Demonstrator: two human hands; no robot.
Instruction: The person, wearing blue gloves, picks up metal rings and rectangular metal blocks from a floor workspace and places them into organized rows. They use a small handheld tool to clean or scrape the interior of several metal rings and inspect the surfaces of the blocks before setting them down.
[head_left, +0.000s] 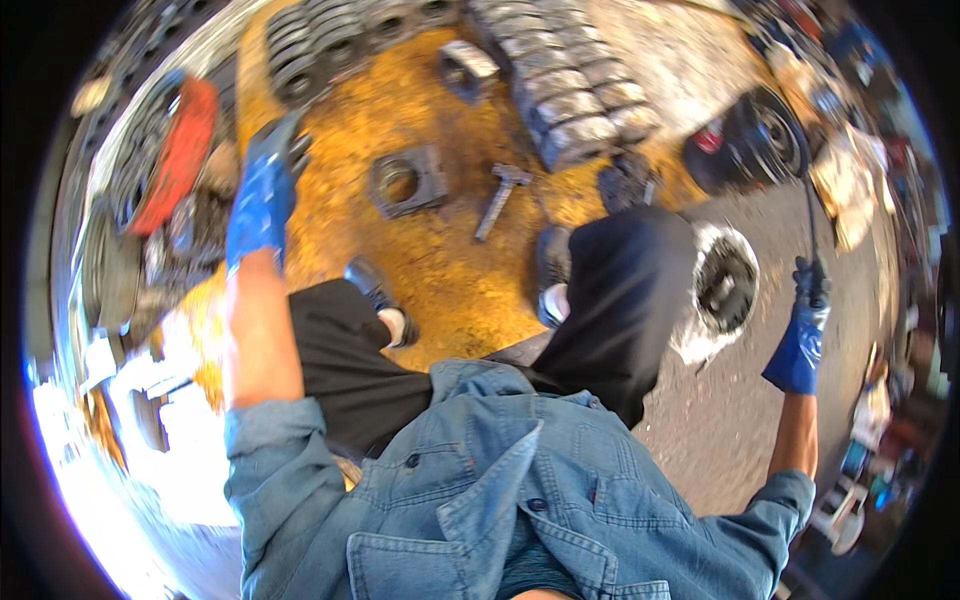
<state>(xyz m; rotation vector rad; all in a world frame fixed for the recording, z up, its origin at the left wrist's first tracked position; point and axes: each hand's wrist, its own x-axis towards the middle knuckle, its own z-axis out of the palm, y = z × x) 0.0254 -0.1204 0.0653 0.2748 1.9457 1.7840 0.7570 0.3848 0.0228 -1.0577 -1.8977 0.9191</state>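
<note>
Now, both arms are stretched wide, one to each side of a seated body. The gloved left hand point(268, 175) reaches forward and outward, forearm nearly straight, blue glove pointing away from the lap; blur hides its fingertips, so whether it grips anything I cannot tell. Out on the far side, the gloved right hand point(808, 300) sits lower, elbow slightly bent, fingers wrapped around the lower end of a thin black hose point(811, 215), which runs up ahead of that hand beside a black drum point(725, 155).

Just inward of the left hand lies a square metal block point(430, 172) with a round hole through it, and a short-handled hammer point(494, 208) rests farther inward. Outward of that same hand stands a red curved piece point(182, 150) among dark metal parts. Inward of the right hand, a round container point(697, 343) with a pale, ragged rim has dark contents.

Underfoot, the floor ahead is a worn yellow surface point(445, 310), darkly stained, giving way to bare grey ground point(700, 440) near the right hand. Ahead, between the hands, rows of stacked metal parts point(560, 85) fill the workshop's far side; bright light floods in behind the left elbow.
</note>
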